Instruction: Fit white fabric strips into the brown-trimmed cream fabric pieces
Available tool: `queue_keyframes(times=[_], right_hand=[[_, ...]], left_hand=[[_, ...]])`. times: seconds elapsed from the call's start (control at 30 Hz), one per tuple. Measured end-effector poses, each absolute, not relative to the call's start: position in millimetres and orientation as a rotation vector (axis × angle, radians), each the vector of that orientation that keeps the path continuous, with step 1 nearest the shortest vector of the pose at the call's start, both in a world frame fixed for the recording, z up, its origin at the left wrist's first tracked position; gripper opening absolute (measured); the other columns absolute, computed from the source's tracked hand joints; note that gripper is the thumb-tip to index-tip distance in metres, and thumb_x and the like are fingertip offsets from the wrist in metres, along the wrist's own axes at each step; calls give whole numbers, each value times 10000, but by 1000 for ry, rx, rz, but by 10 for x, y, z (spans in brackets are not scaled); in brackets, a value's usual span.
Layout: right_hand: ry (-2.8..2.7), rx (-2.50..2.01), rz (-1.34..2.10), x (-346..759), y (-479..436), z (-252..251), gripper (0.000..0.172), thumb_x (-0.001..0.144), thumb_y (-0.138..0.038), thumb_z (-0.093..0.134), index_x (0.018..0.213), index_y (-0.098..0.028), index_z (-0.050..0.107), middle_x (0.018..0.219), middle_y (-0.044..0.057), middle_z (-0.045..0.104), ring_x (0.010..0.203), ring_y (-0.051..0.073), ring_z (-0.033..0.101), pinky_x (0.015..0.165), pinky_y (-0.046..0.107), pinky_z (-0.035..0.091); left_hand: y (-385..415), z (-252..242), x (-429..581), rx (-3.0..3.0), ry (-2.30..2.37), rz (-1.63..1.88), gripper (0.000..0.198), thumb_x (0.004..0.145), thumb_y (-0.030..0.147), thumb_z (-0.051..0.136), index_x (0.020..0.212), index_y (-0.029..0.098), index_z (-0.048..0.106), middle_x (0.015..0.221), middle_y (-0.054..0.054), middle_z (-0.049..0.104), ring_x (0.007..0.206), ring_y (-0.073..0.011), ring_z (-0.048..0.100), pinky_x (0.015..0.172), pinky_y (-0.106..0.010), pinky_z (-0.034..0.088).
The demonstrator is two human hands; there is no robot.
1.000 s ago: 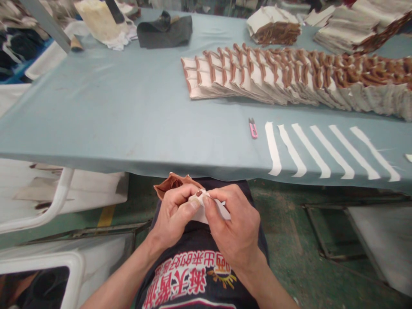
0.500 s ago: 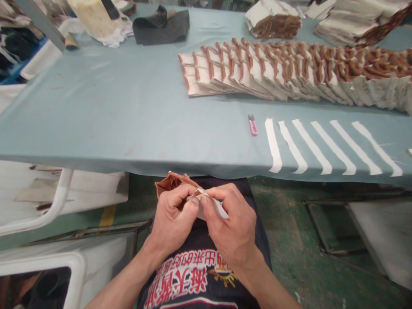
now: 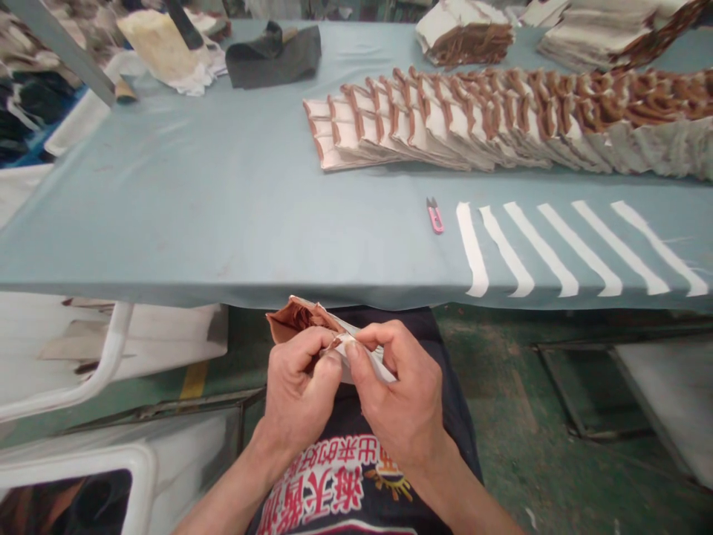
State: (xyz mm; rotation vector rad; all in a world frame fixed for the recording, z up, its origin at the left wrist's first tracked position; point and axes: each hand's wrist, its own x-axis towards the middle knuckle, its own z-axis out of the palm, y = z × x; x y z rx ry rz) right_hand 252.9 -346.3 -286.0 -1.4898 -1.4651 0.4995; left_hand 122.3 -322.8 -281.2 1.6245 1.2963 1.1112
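A brown-and-white folded fabric piece (image 3: 290, 321) is held above my lap, just off the table's front edge. My left hand (image 3: 302, 379) pinches its edge between thumb and bent fingers. Close beside it, my right hand (image 3: 399, 383) grips the white part of the same piece, thumb pressed on top. The fingertips nearly meet, and the small spot between them is partly hidden. On the table, pink-handled thread snips (image 3: 435, 215) lie beside several white fabric strips (image 3: 472, 249) laid out in a row.
A long overlapping row of brown-edged pale fabric pieces (image 3: 445, 122) runs along the blue-green table (image 3: 167, 215). Behind it sits a fabric stack (image 3: 465, 33). A dark cloth (image 3: 272, 59) lies at the back. White bins (image 3: 119, 349) stand below left.
My hands stay on the fabric piece, with the left fingertips drawn slightly away from the right ones. The view has shifted a little.
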Motion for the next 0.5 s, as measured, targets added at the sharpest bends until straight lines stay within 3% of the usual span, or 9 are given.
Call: queue_keyframes(times=[0.23,0.5], right_hand=[[-1214,-1613,1113,2601,-3427,-2810,178,873,-369,624,786,-215,596,637,-42,559,507,115,442,481,250,365],[-1033,-1430,1487,2736,-3357,-2842,232,815,-392,702,864,-194,592,730,-22,597,599,113,502,549,231,414]], left_hand=[[-3214,-2841,1189,1631,1263,1053,219,830,127,502,628,175,575,583,49,570,511,-89,460,499,-204,364],[-3180,-2871,1162,1645,1135,1001,212,812,127,498,616,166,566,575,46,541,511,-83,448,507,-209,344]])
